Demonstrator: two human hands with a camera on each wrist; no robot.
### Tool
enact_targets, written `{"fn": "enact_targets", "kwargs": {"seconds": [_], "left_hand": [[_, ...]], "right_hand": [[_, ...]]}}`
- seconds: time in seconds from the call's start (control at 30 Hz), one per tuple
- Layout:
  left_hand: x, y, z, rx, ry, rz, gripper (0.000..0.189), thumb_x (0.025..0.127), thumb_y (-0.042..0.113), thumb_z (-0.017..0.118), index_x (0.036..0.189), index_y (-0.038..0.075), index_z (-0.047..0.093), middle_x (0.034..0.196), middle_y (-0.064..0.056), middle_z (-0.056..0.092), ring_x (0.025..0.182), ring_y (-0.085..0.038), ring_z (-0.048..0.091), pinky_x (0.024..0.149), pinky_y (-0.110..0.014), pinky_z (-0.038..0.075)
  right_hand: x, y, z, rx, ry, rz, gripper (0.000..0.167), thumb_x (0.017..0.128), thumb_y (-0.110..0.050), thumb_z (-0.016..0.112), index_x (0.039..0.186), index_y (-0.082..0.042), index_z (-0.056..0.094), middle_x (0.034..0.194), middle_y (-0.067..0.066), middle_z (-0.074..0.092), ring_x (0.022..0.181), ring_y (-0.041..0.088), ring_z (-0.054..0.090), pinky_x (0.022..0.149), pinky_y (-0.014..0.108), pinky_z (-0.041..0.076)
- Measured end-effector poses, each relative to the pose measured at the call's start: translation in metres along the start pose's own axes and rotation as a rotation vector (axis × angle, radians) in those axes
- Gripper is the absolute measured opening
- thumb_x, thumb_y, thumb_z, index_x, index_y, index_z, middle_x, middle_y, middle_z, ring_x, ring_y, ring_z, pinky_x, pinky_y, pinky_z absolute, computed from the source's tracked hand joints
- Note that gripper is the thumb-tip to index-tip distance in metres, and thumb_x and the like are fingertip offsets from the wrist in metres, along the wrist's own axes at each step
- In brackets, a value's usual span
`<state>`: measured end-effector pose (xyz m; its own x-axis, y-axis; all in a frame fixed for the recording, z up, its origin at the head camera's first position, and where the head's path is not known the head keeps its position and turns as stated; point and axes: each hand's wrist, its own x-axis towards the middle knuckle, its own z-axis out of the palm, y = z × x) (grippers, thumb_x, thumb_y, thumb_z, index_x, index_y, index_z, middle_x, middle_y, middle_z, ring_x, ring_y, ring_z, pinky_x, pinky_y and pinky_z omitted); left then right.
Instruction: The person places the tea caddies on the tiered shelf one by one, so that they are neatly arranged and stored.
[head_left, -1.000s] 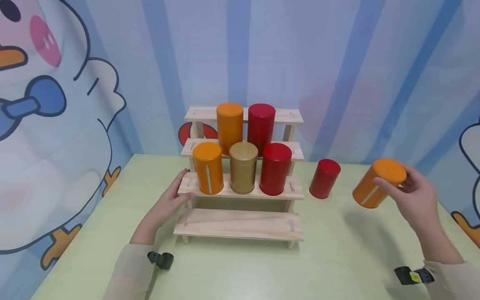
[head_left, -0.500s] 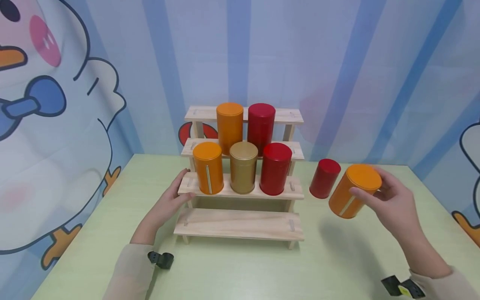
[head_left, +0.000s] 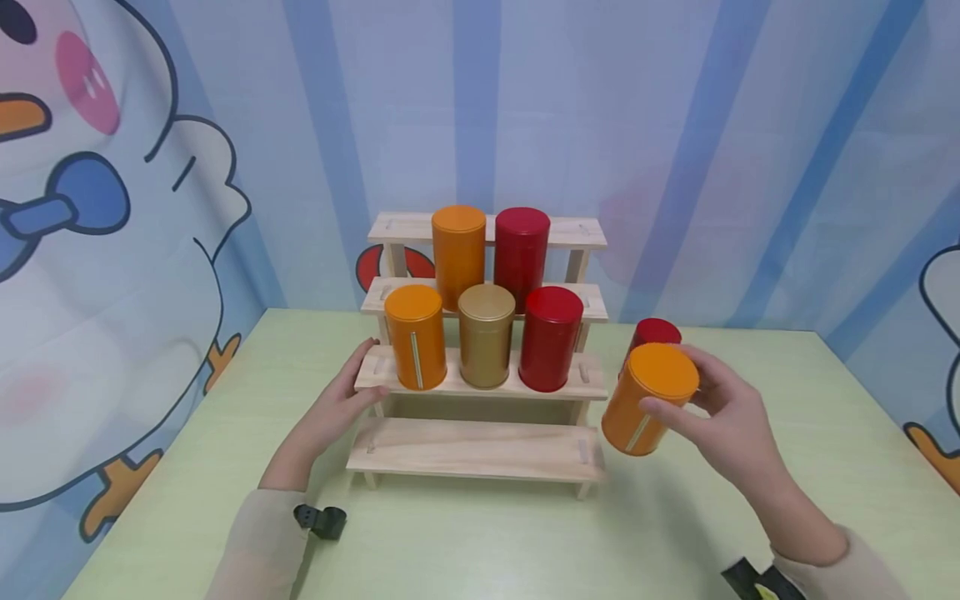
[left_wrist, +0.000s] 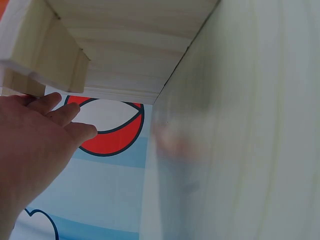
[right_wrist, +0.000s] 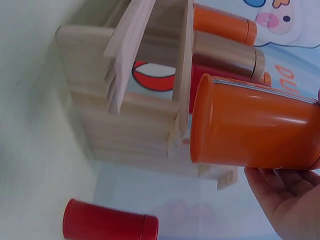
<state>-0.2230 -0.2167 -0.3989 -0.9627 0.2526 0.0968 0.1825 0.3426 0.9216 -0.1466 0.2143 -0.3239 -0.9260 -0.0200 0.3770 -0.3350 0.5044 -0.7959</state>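
My right hand [head_left: 731,421] grips an orange canister [head_left: 651,400] near its lid, thumb in front and fingers behind. It is tilted and held above the table, right of a stepped wooden rack [head_left: 480,446]. My left hand [head_left: 333,408] holds the left end of the rack's second shelf from the bottom, thumb at the front edge. On that shelf stand an orange canister [head_left: 416,337], a gold canister [head_left: 486,337] and a red canister [head_left: 551,339]. Behind them, one shelf higher, are another orange canister [head_left: 459,254] and a red one [head_left: 522,254]. The lowest shelf is bare.
A further red canister [right_wrist: 107,220] stands on the table right of the rack, partly hidden behind the held one in the head view. The pale green table [head_left: 450,542] meets a blue striped cloth backdrop [head_left: 540,108] behind the rack.
My right hand has carried the orange canister left and toward me, up to the rack's right side, overlapping the loose red canister in view. My left hand stays on the shelf end.
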Motion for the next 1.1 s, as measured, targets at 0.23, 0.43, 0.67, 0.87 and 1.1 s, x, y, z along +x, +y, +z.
{"fn": "enact_targets", "kwargs": {"seconds": [0.23, 0.43, 0.67, 0.87, 1.1], "left_hand": [[-0.001, 0.000, -0.001, 0.005, 0.002, -0.002, 0.078, 0.098, 0.024, 0.053, 0.157, 0.015, 0.002, 0.161, -0.014, 0.009, 0.145, -0.038, 0.018, 0.113, -0.057, 0.024], [0.000, -0.001, -0.001, 0.007, 0.000, 0.003, 0.078, 0.098, 0.024, 0.054, 0.157, 0.016, 0.003, 0.161, -0.013, 0.009, 0.145, -0.037, 0.017, 0.113, -0.057, 0.023], [0.001, -0.002, 0.000, -0.001, 0.001, 0.006, 0.079, 0.098, 0.025, 0.054, 0.157, 0.015, 0.003, 0.161, -0.014, 0.009, 0.145, -0.038, 0.018, 0.113, -0.057, 0.023], [0.001, -0.001, 0.000, 0.003, 0.004, 0.007, 0.078, 0.098, 0.024, 0.054, 0.157, 0.015, 0.003, 0.161, -0.015, 0.010, 0.145, -0.038, 0.018, 0.112, -0.057, 0.024], [0.001, -0.001, -0.001, 0.002, -0.002, 0.019, 0.078, 0.098, 0.022, 0.053, 0.156, 0.013, 0.002, 0.161, -0.016, 0.010, 0.145, -0.039, 0.018, 0.112, -0.057, 0.024]], "right_hand": [[0.000, -0.015, 0.024, 0.038, -0.077, -0.030, 0.056, 0.083, -0.014, 0.076, 0.133, -0.009, 0.053, 0.119, -0.005, 0.062, 0.100, -0.002, 0.058, 0.085, 0.015, 0.049], [0.002, -0.025, 0.046, 0.087, -0.137, -0.018, 0.058, 0.081, -0.017, 0.078, 0.132, -0.008, 0.053, 0.123, 0.006, 0.063, 0.104, 0.010, 0.060, 0.088, 0.022, 0.050], [0.005, -0.032, 0.074, 0.157, -0.163, -0.031, 0.061, 0.077, -0.017, 0.081, 0.131, -0.009, 0.054, 0.124, 0.005, 0.062, 0.109, 0.021, 0.060, 0.091, 0.035, 0.051], [0.004, -0.038, 0.097, 0.213, -0.177, -0.079, 0.061, 0.074, -0.015, 0.083, 0.129, -0.011, 0.057, 0.120, 0.003, 0.064, 0.104, 0.018, 0.060, 0.086, 0.033, 0.054], [0.004, -0.043, 0.120, 0.234, -0.192, -0.042, 0.062, 0.074, -0.019, 0.084, 0.129, -0.011, 0.058, 0.120, 0.003, 0.064, 0.106, 0.020, 0.059, 0.090, 0.038, 0.051]]}}
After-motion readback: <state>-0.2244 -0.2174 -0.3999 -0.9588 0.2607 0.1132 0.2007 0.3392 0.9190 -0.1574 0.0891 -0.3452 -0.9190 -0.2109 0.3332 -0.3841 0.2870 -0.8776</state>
